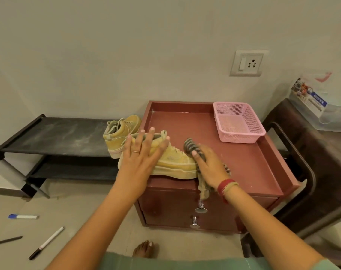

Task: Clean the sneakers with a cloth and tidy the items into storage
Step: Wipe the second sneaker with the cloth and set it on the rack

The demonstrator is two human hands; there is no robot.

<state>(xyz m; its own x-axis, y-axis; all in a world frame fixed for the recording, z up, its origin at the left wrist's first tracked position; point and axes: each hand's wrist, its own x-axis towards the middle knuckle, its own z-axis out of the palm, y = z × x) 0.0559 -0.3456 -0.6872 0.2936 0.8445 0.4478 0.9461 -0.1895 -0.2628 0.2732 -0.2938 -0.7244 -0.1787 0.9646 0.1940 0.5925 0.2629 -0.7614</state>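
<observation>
Beyond the bare foot (145, 249), left hand (140, 152), fingers flat, is steadying the yellow sneaker (173, 162); right hand (208, 166) is gripping the striped cloth (191, 146), wiping it; sole (175, 171) probably next.

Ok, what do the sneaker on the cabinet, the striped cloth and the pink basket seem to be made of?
Sneaker: matte tan upper, likely suede or canvas, with a paler ribbed sole, probably rubber. Cloth: soft woven fabric; it crumples and droops over the edge. Basket: moulded plastic, by its uniform perforated walls.
</observation>
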